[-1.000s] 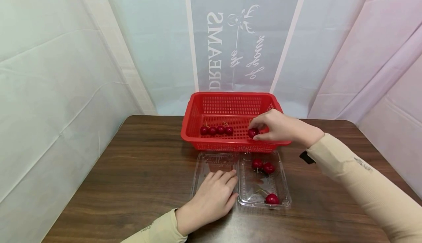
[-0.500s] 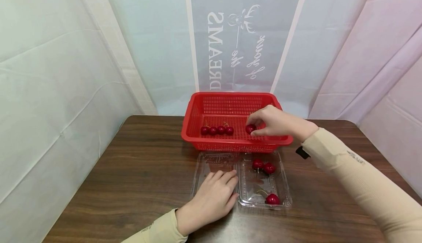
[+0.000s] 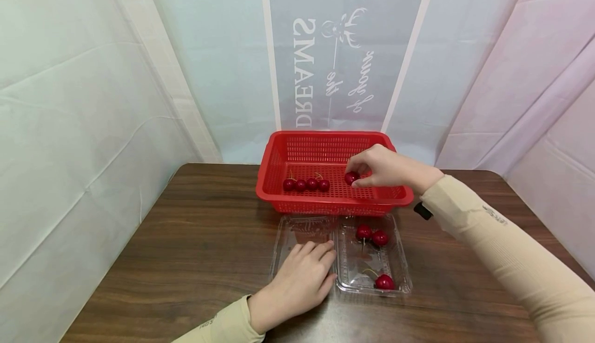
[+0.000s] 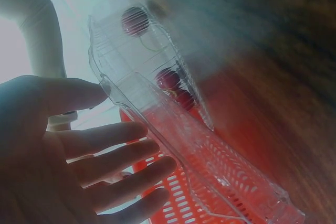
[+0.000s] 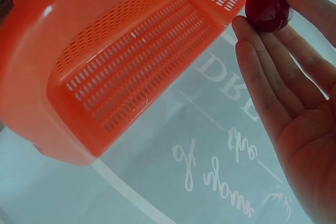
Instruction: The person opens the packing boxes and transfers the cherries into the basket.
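Note:
Between thumb and fingertips my right hand [image 3: 378, 166] pinches a dark red cherry [image 5: 268, 8] over the right part of the red plastic basket [image 3: 325, 197]. Several cherries [image 3: 306, 185] with stems sit in a row in the basket, left of that hand. My left hand [image 3: 302, 276] lies with fingers extended on the lid side of the clear plastic clamshell box [image 3: 341, 281]. In the left wrist view its fingers [image 4: 131, 153] are spread along the lid edge. On the box's right side are two cherries [image 3: 372, 234] near the back and one cherry [image 3: 384, 282] near the front.
The basket stands at the back of the brown wooden table [image 3: 195, 239], directly behind the clear box. A pale curtain [image 3: 237, 74] with mirrored lettering hangs behind the table, and light cloth walls flank both sides.
My right hand, with the cherry in its fingertips, has moved slightly back and left over the basket. The left hand and the other cherries stay essentially where they were.

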A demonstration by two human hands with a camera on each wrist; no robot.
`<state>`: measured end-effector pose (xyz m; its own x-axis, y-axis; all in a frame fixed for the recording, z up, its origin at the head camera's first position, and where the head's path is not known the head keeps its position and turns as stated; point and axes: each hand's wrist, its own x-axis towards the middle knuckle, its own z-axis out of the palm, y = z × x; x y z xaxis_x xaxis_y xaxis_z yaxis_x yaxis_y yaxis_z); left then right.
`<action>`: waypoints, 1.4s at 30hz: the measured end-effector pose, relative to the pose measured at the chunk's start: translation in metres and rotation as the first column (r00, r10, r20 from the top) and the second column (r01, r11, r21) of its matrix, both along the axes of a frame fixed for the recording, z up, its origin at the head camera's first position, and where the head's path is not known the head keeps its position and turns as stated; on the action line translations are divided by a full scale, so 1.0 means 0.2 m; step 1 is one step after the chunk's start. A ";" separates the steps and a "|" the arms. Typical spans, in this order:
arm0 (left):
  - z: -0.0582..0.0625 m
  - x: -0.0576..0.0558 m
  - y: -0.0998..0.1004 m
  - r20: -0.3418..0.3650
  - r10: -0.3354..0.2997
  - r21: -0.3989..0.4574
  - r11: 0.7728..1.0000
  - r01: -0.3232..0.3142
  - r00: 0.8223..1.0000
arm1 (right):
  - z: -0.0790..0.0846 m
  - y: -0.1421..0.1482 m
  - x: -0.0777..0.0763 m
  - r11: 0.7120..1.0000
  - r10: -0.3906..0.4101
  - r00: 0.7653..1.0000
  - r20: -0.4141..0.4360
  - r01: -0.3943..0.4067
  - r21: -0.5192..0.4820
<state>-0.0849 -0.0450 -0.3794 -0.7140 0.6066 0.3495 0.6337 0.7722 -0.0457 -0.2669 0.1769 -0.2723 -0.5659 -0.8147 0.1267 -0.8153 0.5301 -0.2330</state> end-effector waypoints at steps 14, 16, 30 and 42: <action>-0.01 0.00 0.00 -0.032 -0.007 0.014 1.000 0.007 0.999 | 0.01 -0.02 -0.05 0.999 -0.038 0.999 0.024 0.038 0.011; -0.01 -0.01 0.00 -0.032 -0.007 0.016 1.000 0.008 0.999 | 0.01 -0.03 -0.06 0.999 -0.045 0.998 0.033 0.044 0.015; 0.00 -0.01 0.00 -0.010 -0.005 0.004 1.000 0.005 1.000 | 0.03 -0.08 -0.11 0.998 -0.058 0.996 0.069 0.055 0.036; 0.00 -0.01 0.00 -0.005 -0.004 -0.002 1.000 0.004 1.000 | 0.01 -0.12 -0.16 0.994 -0.083 0.991 0.102 0.075 0.074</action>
